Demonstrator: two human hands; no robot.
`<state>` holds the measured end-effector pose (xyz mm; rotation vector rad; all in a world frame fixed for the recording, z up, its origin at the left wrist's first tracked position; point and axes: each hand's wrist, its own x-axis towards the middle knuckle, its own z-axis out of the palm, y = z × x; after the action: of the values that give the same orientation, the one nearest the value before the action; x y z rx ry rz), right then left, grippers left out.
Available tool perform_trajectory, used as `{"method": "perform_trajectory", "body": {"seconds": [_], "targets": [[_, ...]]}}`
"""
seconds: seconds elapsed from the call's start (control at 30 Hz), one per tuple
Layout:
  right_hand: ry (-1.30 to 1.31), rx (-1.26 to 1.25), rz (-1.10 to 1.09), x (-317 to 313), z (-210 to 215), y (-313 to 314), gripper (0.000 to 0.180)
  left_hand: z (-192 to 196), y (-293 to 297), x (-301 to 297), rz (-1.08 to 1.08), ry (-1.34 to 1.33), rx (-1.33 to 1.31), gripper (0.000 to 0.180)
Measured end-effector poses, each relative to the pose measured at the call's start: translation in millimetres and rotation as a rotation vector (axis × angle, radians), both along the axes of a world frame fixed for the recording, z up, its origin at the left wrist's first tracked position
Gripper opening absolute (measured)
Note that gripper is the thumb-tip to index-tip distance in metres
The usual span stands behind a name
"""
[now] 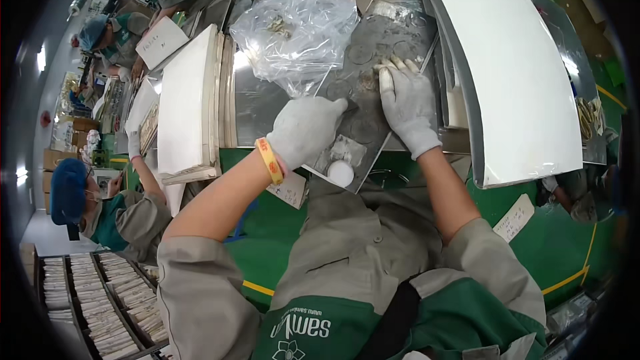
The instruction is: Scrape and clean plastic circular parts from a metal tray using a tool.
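Note:
Both hands wear whitish work gloves. My left hand (307,130) is closed in a fist over a dark grey plate (363,110); a small dark tip shows beside its thumb, but what it grips is mostly hidden. Flat on the same plate lies my right hand (408,103), fingers stretched out and smudged brown at the tips. Faint round marks cover the plate's surface. Near its front edge sit a small clear packet (348,150) and a white round disc (341,173). A crumpled clear plastic bag (297,37) rests beyond my left hand.
Upright white panels (190,103) stand stacked at left. A large curved-looking white panel (513,73) rises at right, close to my right hand. Co-workers sit along the left, one in a blue cap (69,193). A rack of slats (100,300) stands at lower left.

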<state>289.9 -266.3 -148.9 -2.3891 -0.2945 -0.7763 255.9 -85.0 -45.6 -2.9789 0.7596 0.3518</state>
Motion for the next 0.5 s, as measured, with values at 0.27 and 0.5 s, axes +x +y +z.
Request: {"method": "perform_trajectory", "body": {"seconds": [0.27,0.5], "targets": [[-0.009,0.012,0.034,5.7,-6.4,-6.9,0.026,5.4,-2.7,7.0,-0.049,0.047,0.028,0.023],[0.018,-0.029,0.005,-1.3,1.1,-4.4,0.031,11.0,-5.2,-6.3,-0.014,0.076,0.097,0.025]]}}
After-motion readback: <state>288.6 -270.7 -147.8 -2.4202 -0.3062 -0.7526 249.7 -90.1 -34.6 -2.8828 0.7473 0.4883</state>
